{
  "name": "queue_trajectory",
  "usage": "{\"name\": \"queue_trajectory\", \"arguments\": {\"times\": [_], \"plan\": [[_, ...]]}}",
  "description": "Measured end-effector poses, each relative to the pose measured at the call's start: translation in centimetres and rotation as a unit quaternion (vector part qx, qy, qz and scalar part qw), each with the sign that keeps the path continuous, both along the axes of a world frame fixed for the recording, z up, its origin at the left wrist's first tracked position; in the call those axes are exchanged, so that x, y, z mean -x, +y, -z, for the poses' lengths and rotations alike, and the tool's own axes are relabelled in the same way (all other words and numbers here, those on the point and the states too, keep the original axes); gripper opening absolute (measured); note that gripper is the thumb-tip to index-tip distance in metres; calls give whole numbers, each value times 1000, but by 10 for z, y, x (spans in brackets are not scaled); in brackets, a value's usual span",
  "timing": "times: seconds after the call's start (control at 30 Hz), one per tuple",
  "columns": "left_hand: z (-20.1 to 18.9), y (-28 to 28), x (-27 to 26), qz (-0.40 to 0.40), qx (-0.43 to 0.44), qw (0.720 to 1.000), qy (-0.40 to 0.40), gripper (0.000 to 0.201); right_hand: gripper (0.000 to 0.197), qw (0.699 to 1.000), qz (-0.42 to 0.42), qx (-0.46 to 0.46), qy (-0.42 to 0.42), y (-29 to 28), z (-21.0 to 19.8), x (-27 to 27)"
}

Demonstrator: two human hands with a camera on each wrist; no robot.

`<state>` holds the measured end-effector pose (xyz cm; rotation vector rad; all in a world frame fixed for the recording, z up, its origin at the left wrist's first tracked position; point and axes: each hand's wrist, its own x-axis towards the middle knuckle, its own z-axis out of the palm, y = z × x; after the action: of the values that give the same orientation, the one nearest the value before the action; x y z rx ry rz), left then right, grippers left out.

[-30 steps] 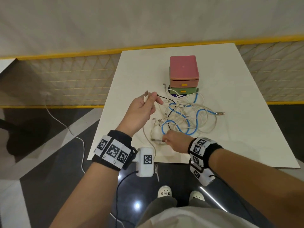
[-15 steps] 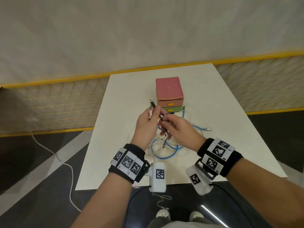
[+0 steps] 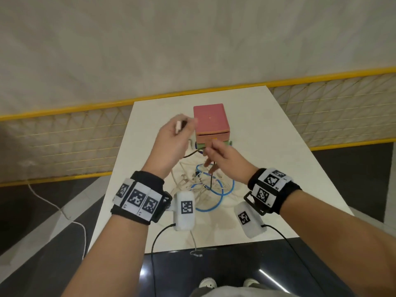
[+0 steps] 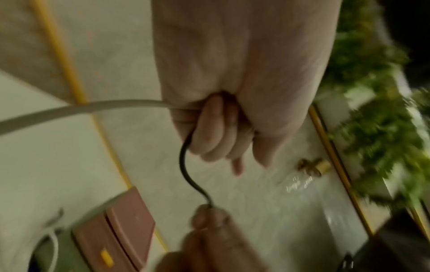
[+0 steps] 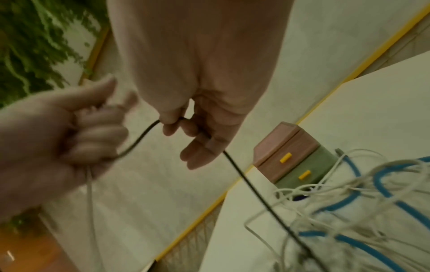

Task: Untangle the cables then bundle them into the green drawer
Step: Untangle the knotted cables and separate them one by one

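Both fists grip: left hand (image 3: pixel 171 142) clutches black cable (image 5: pixel 244 176) and a white cable (image 4: pixel 69 110); right hand (image 3: pixel 227 161) pinches that black cable, mid-frame above the tangle (image 3: pixel 205 187).

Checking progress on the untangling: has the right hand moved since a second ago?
Yes. The right hand rose from the table's near edge toward the drawers, now pinching the black cable.

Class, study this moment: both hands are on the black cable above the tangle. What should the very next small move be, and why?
Probably the right hand should slide down the black cable toward the pile while the left hand keeps its grip on the end. The cable runs slack between the hands, then drops into the white cables and blue cable before the closed green drawer.
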<state>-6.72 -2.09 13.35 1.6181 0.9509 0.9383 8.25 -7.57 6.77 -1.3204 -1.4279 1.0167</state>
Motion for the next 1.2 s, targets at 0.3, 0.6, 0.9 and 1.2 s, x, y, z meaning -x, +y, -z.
{"name": "queue_trajectory", "arguments": {"times": [0.3,0.6,0.9,1.2], "plan": [[-15,10,12,134,-113,913,368,35,14,998,-35,-49,-1,-2,-8,5],[-31,28,39,-116,-192,956,190,27,20,993,-25,19,-117,-14,14,-23],[-9,12,10,76,-164,934,309,25,20,997,27,-36,-61,0,-18,-24],[-5,26,23,-19,-168,955,243,24,19,977,-102,132,-133,-25,-10,-26]]}}
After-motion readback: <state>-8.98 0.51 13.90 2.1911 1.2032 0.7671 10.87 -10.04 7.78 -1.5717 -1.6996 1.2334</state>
